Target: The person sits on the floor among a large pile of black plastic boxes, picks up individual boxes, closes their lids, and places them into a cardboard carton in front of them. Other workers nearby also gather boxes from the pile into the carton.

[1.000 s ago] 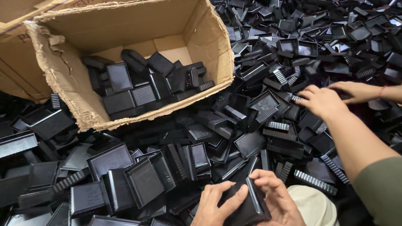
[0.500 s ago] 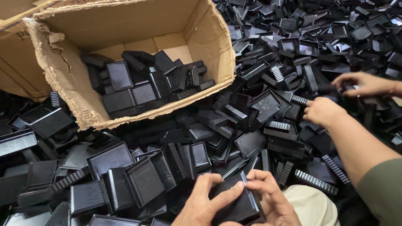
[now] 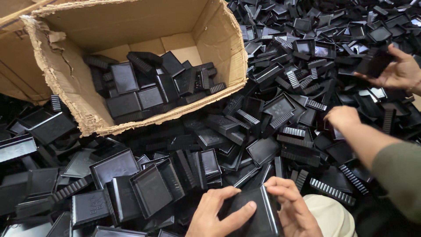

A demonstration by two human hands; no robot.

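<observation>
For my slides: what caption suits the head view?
Both hands grip one black tray above a black tray pile beside a cardboard box.

I see black plastic tray [image 3: 256, 217] between my hands, smooth, semi-glossy. Heap of trays [image 3: 280, 114] same plastic, ribbed edges. Box [image 3: 131, 26] brown corrugated cardboard, matt, torn rough rim.

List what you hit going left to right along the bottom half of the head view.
Loose black trays → left hand → the black tray held in both hands → right hand → beige cloth → a co-worker's green sleeve.
</observation>
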